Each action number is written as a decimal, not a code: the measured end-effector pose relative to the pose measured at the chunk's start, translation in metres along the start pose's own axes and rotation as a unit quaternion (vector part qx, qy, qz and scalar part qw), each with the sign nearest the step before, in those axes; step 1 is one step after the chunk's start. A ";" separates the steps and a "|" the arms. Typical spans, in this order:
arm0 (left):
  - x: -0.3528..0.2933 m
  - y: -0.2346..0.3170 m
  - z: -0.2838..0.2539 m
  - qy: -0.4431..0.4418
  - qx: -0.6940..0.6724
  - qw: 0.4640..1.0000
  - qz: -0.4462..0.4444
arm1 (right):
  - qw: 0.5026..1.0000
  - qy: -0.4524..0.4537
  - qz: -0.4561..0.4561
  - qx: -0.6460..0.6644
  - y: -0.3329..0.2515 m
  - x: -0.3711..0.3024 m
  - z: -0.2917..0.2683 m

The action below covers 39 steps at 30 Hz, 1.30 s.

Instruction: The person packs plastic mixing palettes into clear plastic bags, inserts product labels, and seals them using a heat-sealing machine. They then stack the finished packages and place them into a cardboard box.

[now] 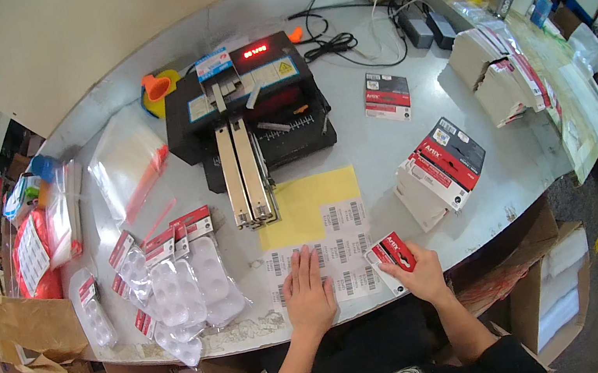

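Note:
A sheet of barcode labels (340,266), part white stickers and part bare yellow backing, lies on the table in front of me. My left hand (309,295) rests flat on its left part, fingers stretched out; any small sticker under the fingertips is hidden. At the sheet's right edge, my right hand (420,273) pinches a red, black and white header card (390,256) between thumb and fingers. A stack of similar cards (444,166) stands farther right, and a single card (386,97) lies beyond it.
Behind the sheet stands a black machine (246,108) with a lit red display. Bagged white palettes (178,290) with red header cards are piled at left, near clear plastic bags (125,164). More cards (498,74) are stacked at far right; black cables (338,44) lie at the back.

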State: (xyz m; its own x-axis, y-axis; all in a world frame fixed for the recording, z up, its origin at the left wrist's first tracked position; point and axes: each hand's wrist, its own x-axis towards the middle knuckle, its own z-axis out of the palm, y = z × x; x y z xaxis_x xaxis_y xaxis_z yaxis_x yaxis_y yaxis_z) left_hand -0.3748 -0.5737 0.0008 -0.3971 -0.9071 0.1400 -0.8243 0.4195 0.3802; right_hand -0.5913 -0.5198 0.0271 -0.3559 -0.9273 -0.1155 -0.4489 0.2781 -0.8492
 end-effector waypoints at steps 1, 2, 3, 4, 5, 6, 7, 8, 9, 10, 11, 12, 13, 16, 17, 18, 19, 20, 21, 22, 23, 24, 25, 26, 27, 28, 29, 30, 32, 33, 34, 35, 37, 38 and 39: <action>-0.001 0.000 0.000 0.013 -0.009 1.000 0.000 | 1.000 0.015 -0.009 -0.007 -0.003 0.000 0.002; -0.003 -0.001 -0.001 0.022 -0.074 0.997 -0.005 | 0.999 0.032 -0.021 -0.010 -0.007 -0.001 0.006; -0.005 -0.004 -0.003 0.037 -0.138 0.990 -0.012 | 0.998 0.040 -0.040 -0.009 -0.013 -0.003 0.010; -0.009 -0.008 -0.009 0.049 -0.201 0.978 -0.024 | 0.996 0.048 -0.039 -0.068 -0.020 -0.002 0.011; -0.013 -0.016 -0.017 0.121 -0.149 0.981 -0.011 | 0.991 0.044 -0.037 -0.124 -0.029 -0.003 0.011; -0.017 -0.027 -0.028 0.189 -0.096 0.977 0.000 | 0.975 0.086 -0.112 -0.173 -0.038 0.001 0.012; -0.020 -0.040 -0.041 0.263 -0.040 0.964 0.024 | 0.955 0.091 -0.173 -0.226 -0.047 0.003 0.009; -0.022 -0.059 -0.059 0.323 0.009 0.946 -0.004 | 0.923 0.127 -0.246 -0.268 -0.057 0.006 0.009; -0.026 -0.079 -0.076 0.361 0.038 0.927 -0.091 | 0.890 0.163 -0.287 -0.314 -0.068 0.010 0.011; -0.026 -0.103 -0.095 0.403 0.002 0.902 -0.155 | 0.917 0.116 -0.295 -0.244 -0.079 0.010 0.020; -0.027 -0.129 -0.114 0.420 -0.042 0.886 -0.190 | 0.939 0.072 -0.287 -0.176 -0.091 0.009 0.033; -0.029 -0.153 -0.132 0.399 -0.051 0.874 -0.272 | 0.954 0.028 -0.276 -0.110 -0.104 0.009 0.049; -0.028 -0.174 -0.143 0.309 -0.034 0.884 -0.350 | 0.969 -0.048 -0.241 -0.023 -0.117 0.011 0.073; -0.022 -0.221 -0.156 0.139 -0.003 0.879 -0.457 | 0.965 -0.259 -0.049 0.008 -0.154 0.038 0.160; -0.021 -0.232 -0.155 0.103 -0.011 0.874 -0.475 | 0.941 -0.335 0.027 0.026 -0.162 0.051 0.183; -0.021 -0.240 -0.154 0.068 -0.022 0.871 -0.486 | 0.903 -0.413 0.106 0.050 -0.169 0.063 0.204; -0.023 -0.245 -0.151 0.066 -0.035 0.874 -0.481 | 0.905 -0.398 0.137 0.056 -0.174 0.073 0.222; -0.024 -0.248 -0.148 0.062 -0.051 0.879 -0.470 | 0.906 -0.383 0.171 0.061 -0.178 0.081 0.237; -0.026 -0.248 -0.144 0.052 -0.065 0.881 -0.465 | 0.903 -0.365 0.219 0.061 -0.180 0.085 0.250; -0.027 -0.248 -0.140 0.050 -0.068 0.886 -0.456 | 0.914 -0.328 0.208 0.119 -0.181 0.086 0.261; -0.028 -0.247 -0.136 0.050 -0.088 0.893 -0.438 | 0.930 -0.319 0.157 0.091 -0.184 0.088 0.272; -0.029 -0.244 -0.133 0.044 -0.099 0.898 -0.426 | 0.936 -0.326 0.114 0.064 -0.187 0.088 0.281; -0.029 -0.242 -0.130 0.042 -0.099 0.906 -0.409 | 0.945 -0.317 0.077 0.038 -0.190 0.087 0.290; -0.030 -0.239 -0.127 0.047 -0.131 0.915 -0.378 | 0.948 -0.310 0.052 0.046 -0.191 0.085 0.296; -0.030 -0.237 -0.124 0.075 -0.164 0.915 -0.361 | 0.953 -0.301 0.024 0.022 -0.193 0.081 0.304; -0.032 -0.236 -0.121 0.101 -0.190 0.913 -0.346 | 0.960 -0.280 -0.018 0.018 -0.194 0.077 0.308; -0.034 -0.235 -0.118 0.114 -0.219 0.910 -0.334 | 0.962 -0.269 -0.042 -0.003 -0.194 0.073 0.310; -0.037 -0.236 -0.115 0.103 -0.250 0.913 -0.306 | 0.965 -0.256 -0.057 0.032 -0.194 0.070 0.310; -0.043 -0.237 -0.109 0.104 -0.263 0.911 -0.299 | 0.968 -0.236 -0.061 0.060 -0.195 0.062 0.304; -0.045 -0.237 -0.107 0.127 -0.262 0.916 -0.275 | 0.962 -0.254 -0.045 0.087 -0.196 0.058 0.299; -0.047 -0.235 -0.104 0.144 -0.248 0.924 -0.253 | 0.960 -0.259 -0.022 0.105 -0.198 0.053 0.293; -0.047 -0.233 -0.103 0.168 -0.305 0.897 -0.272 | 0.958 -0.261 0.009 0.116 -0.200 0.048 0.287; -0.047 -0.224 -0.103 0.222 -0.410 0.840 -0.278 | 0.939 -0.303 0.055 0.150 -0.205 0.039 0.273; -0.046 -0.218 -0.104 0.240 -0.401 0.848 -0.248 | 0.928 -0.318 0.075 0.176 -0.208 0.035 0.269; -0.049 -0.212 -0.108 0.193 -0.284 0.897 -0.277 | 0.934 -0.318 0.066 0.151 -0.209 0.031 0.265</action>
State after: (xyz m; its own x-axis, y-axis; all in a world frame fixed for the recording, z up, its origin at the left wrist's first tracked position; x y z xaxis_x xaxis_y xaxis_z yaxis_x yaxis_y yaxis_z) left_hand -0.1373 -0.6219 0.0126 0.2699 -0.9616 0.0499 -0.4696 -0.0863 0.8786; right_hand -0.2918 -0.6734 0.0645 0.2091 -0.8781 -0.4303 -0.1495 0.4062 -0.9015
